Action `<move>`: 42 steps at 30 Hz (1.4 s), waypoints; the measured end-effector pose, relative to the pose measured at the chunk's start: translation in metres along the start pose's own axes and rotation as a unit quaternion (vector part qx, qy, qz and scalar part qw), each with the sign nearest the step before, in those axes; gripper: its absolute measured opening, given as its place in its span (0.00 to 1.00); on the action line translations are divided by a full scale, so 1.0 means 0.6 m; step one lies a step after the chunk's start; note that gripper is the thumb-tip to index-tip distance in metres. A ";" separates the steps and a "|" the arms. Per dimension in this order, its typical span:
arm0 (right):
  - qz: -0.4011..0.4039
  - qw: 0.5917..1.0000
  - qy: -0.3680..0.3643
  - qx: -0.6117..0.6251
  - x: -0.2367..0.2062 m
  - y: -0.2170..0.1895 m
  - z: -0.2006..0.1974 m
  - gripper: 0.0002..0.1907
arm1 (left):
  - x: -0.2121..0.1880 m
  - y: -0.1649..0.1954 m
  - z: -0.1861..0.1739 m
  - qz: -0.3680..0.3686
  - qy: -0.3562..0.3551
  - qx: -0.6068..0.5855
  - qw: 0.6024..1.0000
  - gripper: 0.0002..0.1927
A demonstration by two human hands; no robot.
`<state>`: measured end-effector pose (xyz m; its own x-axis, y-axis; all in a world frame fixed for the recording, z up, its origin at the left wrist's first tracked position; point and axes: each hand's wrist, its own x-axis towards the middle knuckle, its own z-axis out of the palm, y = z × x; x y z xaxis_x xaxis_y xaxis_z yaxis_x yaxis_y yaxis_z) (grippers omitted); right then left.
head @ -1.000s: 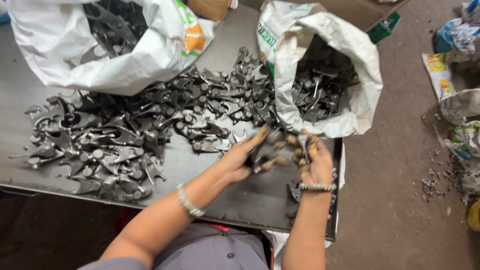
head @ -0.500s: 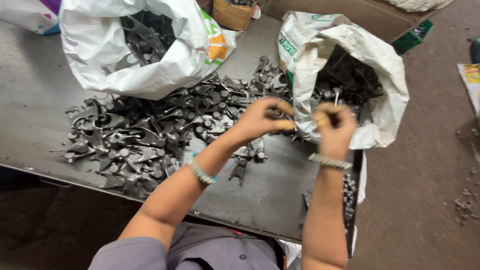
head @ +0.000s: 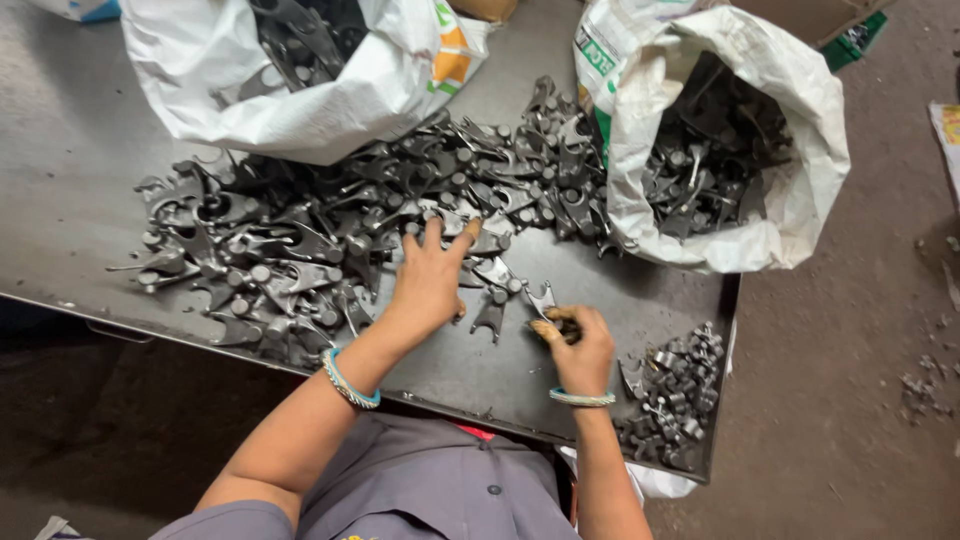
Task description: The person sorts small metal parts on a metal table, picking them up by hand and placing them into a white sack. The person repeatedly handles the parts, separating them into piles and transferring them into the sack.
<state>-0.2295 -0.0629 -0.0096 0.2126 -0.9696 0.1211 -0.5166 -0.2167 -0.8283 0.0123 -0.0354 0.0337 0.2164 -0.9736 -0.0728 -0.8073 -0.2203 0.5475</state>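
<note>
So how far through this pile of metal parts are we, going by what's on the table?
Looks early. Done: a small batch of parts lies apart at the table's near right corner. In hand: the right hand grips one dark part, while the left hand rests spread on the main heap. Left: that heap covers much of the table, and both white sacks hold more.

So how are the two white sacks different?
The left sack lies on its side with its mouth toward the pile of metal parts, and it has orange and green print; the right sack sits with its mouth gaping upward and shows only green print. The left sack is nearer the left hand; the right sack sits at the table's far right corner. Both hold dark metal parts.
</note>
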 end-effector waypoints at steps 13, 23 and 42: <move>0.332 0.732 0.007 0.594 -0.045 0.059 -0.063 0.20 | 0.028 0.019 0.040 0.046 0.010 -0.102 0.994 0.49; 0.245 0.812 -0.014 0.529 -0.027 0.058 -0.059 0.13 | -0.028 0.024 0.052 0.125 0.226 -0.236 0.937 0.22; -0.078 0.985 -0.012 -0.154 0.044 -0.027 -0.001 0.27 | -0.066 -0.002 0.059 -0.232 -0.116 -0.778 0.572 0.23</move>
<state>-0.2160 -0.0848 0.0076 0.3269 -0.9194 0.2187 -0.7024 -0.3912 -0.5946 -0.0146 0.0013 0.0064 -0.0156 -0.8529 -0.5219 0.8126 -0.3150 0.4904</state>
